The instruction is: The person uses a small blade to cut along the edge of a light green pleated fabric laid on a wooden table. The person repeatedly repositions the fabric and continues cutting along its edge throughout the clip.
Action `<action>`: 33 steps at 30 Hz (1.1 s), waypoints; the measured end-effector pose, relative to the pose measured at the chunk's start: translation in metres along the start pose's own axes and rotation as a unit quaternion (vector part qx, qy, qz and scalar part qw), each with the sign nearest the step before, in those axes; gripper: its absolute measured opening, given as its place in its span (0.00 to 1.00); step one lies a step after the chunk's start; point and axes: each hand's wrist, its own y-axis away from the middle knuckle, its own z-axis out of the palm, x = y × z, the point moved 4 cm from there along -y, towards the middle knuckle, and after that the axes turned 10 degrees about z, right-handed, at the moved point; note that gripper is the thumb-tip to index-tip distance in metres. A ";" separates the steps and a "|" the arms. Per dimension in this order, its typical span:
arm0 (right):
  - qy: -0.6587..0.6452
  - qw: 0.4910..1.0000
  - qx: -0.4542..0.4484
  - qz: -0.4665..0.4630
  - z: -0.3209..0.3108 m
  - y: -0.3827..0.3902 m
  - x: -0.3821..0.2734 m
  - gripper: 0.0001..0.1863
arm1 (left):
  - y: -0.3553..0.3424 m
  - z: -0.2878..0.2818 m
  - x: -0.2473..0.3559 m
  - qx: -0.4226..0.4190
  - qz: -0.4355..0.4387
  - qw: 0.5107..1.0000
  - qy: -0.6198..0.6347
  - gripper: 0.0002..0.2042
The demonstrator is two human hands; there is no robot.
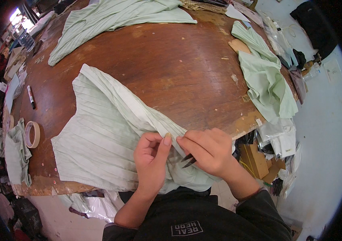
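A pale mint pleated garment [94, 132] lies spread on the wooden table near me, its long folded band running down toward my hands. My left hand [151, 160] pinches that band with thumb and bent fingers. Just to its right, my right hand [209, 152] is closed, its fingertips on the same band, while it also holds a small dark pointed tool [188, 160], apparently snips, partly hidden by the fingers. The garment's lower end bunches against my dark-clothed body.
More mint cloth [114, 12] lies at the back of the wooden table [179, 64] and at the right [265, 84]. A tape roll [35, 134], marker [31, 97] and folded cloth [16, 152] sit at left. Cardboard [254, 162] and plastic-bagged items [281, 140] are below the right edge.
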 end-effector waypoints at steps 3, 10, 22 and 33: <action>0.048 0.998 0.008 -0.030 0.001 0.001 -0.001 0.13 | 0.000 0.001 0.001 0.007 -0.009 1.000 -0.027 0.04; -0.067 0.998 -0.001 0.003 -0.011 -0.005 0.011 0.11 | 0.000 0.000 0.001 -0.002 -0.005 0.999 -0.032 0.03; -0.049 0.998 0.021 -0.024 -0.005 0.000 0.009 0.16 | -0.002 0.003 0.001 0.000 -0.018 1.000 0.001 0.04; -0.185 0.982 -0.008 0.028 0.002 0.000 0.012 0.13 | -0.001 0.002 0.001 -0.007 -0.002 0.999 -0.033 0.03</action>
